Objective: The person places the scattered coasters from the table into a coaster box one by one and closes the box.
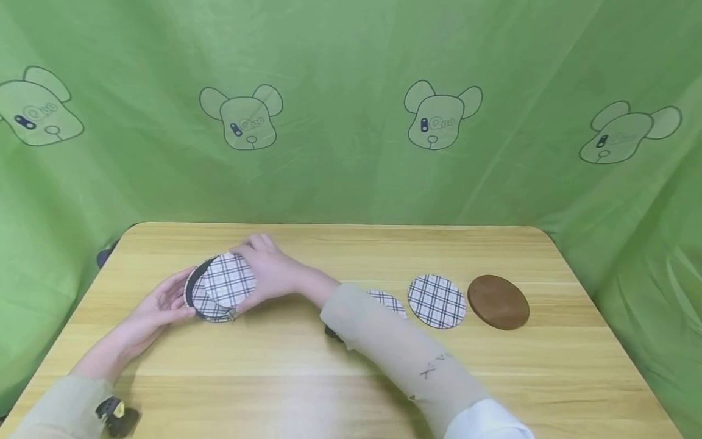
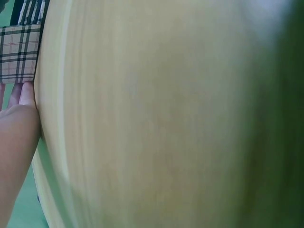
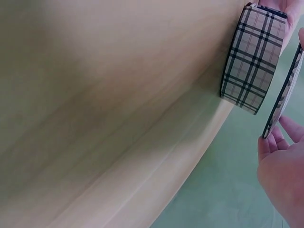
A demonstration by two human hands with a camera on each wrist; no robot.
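On the left side of the table, my left hand (image 1: 159, 305) grips a round plaid coaster holder (image 1: 202, 308) between thumb and fingers. The holder has a tall plaid side wall and a dark inner edge; its wall shows well in the right wrist view. My right hand (image 1: 274, 271) pinches a round plaid coaster (image 1: 233, 280) by its edge. In the right wrist view this coaster (image 3: 283, 95) stands tilted beside the holder (image 3: 251, 57), with a gap between them. From the head view it overlaps the holder's mouth.
Another plaid coaster (image 1: 437, 301) lies right of centre, beside a brown disc (image 1: 498, 302). A further plaid coaster (image 1: 390, 302) is partly hidden behind my right sleeve (image 1: 395, 341). Green cloth (image 1: 351, 171) hangs behind the wooden table (image 1: 263, 378) and at its sides.
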